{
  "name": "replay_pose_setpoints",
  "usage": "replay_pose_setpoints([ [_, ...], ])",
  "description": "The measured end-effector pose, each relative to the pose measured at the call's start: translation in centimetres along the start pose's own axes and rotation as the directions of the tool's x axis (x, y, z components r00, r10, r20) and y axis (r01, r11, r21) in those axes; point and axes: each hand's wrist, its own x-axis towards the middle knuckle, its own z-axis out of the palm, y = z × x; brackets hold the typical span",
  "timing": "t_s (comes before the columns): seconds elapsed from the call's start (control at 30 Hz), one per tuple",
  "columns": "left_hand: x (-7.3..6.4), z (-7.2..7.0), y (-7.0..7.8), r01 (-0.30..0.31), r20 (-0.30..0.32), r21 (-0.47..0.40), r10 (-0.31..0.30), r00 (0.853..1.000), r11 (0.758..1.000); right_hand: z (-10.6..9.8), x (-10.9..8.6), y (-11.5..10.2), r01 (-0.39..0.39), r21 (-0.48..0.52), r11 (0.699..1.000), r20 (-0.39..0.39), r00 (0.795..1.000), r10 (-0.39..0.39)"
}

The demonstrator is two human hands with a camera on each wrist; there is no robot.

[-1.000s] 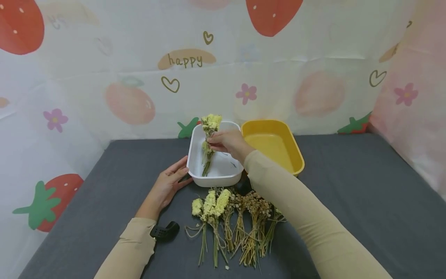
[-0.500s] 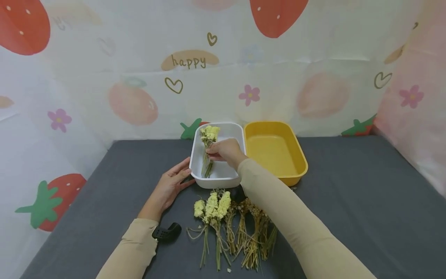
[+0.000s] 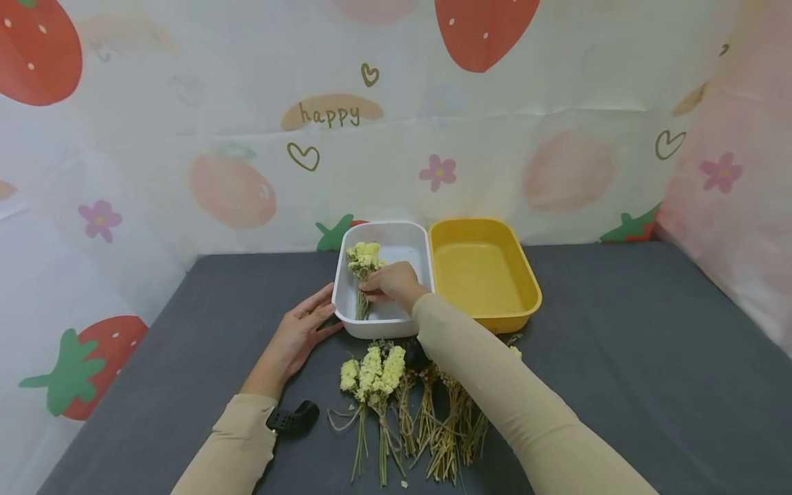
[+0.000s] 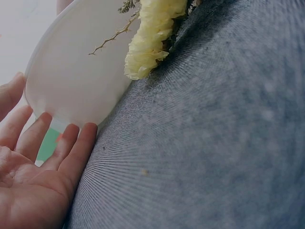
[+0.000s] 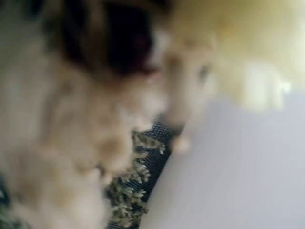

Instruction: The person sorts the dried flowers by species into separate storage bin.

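My right hand (image 3: 397,283) pinches a bunch of dried yellow flowers (image 3: 365,255) by its stems, inside the white tray (image 3: 383,330). The flower heads point to the tray's far end and the stems toward me. Against the tray's left side rests my left hand (image 3: 297,337). Its fingers (image 4: 71,148), fairly straight, meet the outer wall of the white tray (image 4: 76,71) in the left wrist view, with the thumb at the rim. The right wrist view is filled by blurred dried flowers (image 5: 100,129) beside the white tray wall (image 5: 224,176); the right hand is hidden there.
A yellow tray (image 3: 485,275) stands right of the white one. In front lie several dried bunches: yellow flowers (image 3: 371,375) at left and brown ones (image 3: 454,412) at right, partly under the right sleeve (image 3: 507,378). A printed cloth (image 3: 402,137) hangs behind the grey table (image 3: 619,344).
My right hand has lowered the bunch of dried yellow flowers into the white tray, toward its left side. The left hand stays at the tray's side.
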Motion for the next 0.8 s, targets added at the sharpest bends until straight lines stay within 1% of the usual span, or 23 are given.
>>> replay_pose_setpoints([
  [0.27,-0.06,0.04,-0.01,0.002,-0.004,0.003,-0.002,1.0,1.0,-0.22,-0.19,0.16,-0.002,-0.015,1.0,-0.005,1.0,0.002],
  [0.53,-0.01,0.08,0.02,0.015,-0.014,0.003,-0.015,1.0,1.0,-0.3,-0.3,0.17,-0.038,-0.039,0.999,-0.004,0.999,0.038],
  [0.8,-0.05,0.03,0.11,0.012,-0.004,-0.004,-0.012,1.0,1.0,-0.34,-0.78,-0.13,-0.051,-0.024,0.998,0.003,0.999,0.051],
])
